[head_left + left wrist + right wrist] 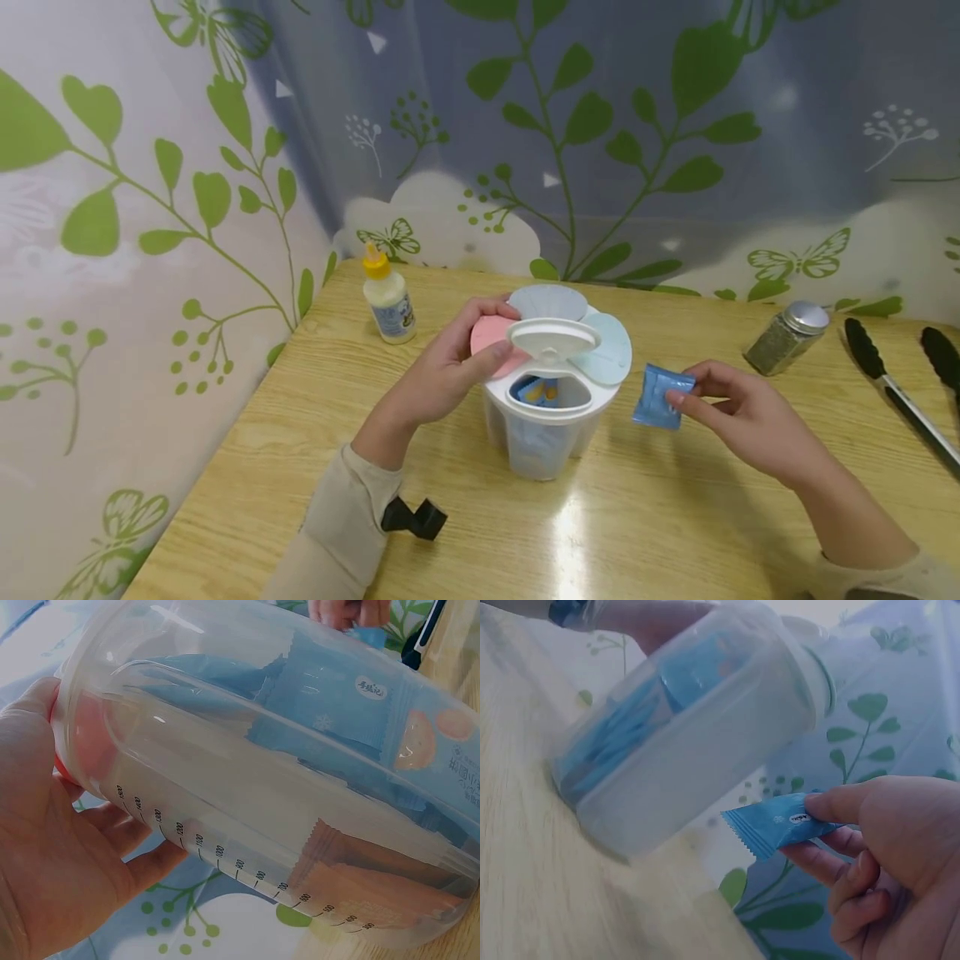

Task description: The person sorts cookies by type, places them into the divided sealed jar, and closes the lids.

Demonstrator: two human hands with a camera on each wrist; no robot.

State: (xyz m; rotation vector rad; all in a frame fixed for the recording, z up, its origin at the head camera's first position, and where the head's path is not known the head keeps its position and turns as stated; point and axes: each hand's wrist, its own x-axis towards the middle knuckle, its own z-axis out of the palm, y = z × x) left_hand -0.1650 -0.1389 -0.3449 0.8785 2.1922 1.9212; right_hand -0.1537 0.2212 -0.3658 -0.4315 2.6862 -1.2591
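A clear plastic storage container (542,450) with a white lid stands on the table; its lid has pink, grey and pale blue flaps. The white front flap (557,339) is raised over an opening where blue packets show. My left hand (442,367) grips the lid's left side, thumb on the pink flap (491,333). Through the wall in the left wrist view, blue packets (330,697) and an orange packet (375,889) lie in separate compartments. To the container's right, my right hand (750,417) pinches a small blue snack packet (662,398) between thumb and fingers, above the table.
A white bottle with a yellow cap (390,304) stands at the back left of the wooden table (300,467). At the right are a glass jar with a metal lid (787,337) and black-tipped tongs (896,387). A leaf-patterned curtain (420,217) hangs behind.
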